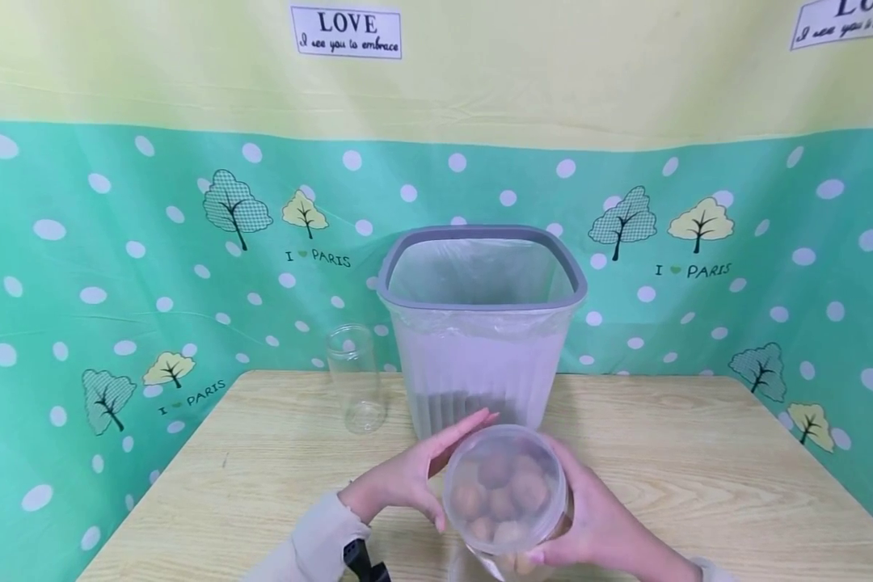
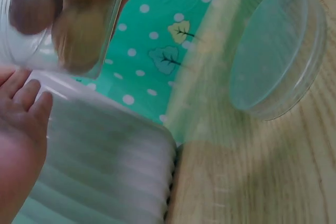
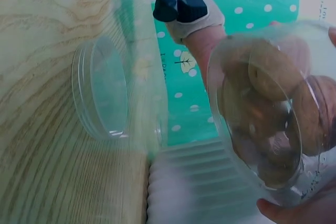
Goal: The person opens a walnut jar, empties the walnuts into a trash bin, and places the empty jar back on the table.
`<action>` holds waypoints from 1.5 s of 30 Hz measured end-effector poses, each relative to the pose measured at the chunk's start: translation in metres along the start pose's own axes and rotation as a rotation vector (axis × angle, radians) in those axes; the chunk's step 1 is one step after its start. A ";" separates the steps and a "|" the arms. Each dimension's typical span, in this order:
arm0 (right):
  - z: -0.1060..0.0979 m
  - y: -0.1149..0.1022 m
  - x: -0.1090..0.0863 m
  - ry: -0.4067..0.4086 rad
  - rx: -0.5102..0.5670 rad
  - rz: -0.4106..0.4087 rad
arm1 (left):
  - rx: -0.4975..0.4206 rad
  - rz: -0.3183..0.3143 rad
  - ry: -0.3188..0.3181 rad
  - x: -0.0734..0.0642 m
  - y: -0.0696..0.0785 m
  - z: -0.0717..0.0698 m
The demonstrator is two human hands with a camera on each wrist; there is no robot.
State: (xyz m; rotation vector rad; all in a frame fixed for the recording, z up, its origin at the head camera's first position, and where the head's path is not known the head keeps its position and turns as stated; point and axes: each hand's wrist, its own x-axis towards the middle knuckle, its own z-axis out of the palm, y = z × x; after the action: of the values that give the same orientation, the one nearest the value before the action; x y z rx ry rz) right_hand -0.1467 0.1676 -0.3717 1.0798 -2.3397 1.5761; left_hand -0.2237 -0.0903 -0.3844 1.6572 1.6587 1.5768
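My right hand [image 1: 589, 517] grips a clear plastic jar [image 1: 483, 540] around its right side, with the thumb on the near side. Several walnuts [image 3: 315, 116] show through the jar, whose round translucent end faces up in the head view. On the other side my left hand [image 1: 403, 477] stands with its fingers stretched along the far side and its thumb apart, right at the jar's edge. In the left wrist view the fingertips [image 2: 39, 100] are close to the jar. Below the jar, a clear round lid-like dish [image 2: 278, 56] lies on the table.
A tall bin [image 1: 480, 356] with a grey rim and a plastic liner stands just beyond the hands. Left of it is an upright glass cylinder [image 1: 355, 376]. The wooden table [image 1: 262, 453] ends at a green and yellow printed curtain [image 1: 145, 283].
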 end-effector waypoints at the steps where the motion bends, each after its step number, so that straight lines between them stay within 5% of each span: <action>1: 0.000 0.000 0.001 -0.026 0.034 -0.021 | -0.005 -0.007 -0.014 0.000 0.000 0.000; 9: -0.003 0.002 0.007 -0.124 0.152 -0.152 | -0.024 -0.005 -0.058 0.004 0.005 0.001; 22: -0.005 0.002 0.010 -0.149 0.168 -0.171 | -0.091 0.036 -0.050 0.008 0.005 0.003; 33: -0.004 0.000 0.008 -0.086 0.123 -0.101 | -0.112 0.018 0.016 0.004 0.006 0.007; 45: -0.003 -0.001 0.007 0.007 -0.030 0.002 | -0.050 -0.061 0.161 0.002 0.007 0.014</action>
State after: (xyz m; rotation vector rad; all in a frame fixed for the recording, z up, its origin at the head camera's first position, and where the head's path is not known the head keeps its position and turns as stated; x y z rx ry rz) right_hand -0.1517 0.1665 -0.3667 1.0648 -2.3525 1.5376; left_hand -0.2097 -0.0840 -0.3827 1.4751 1.7148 1.7473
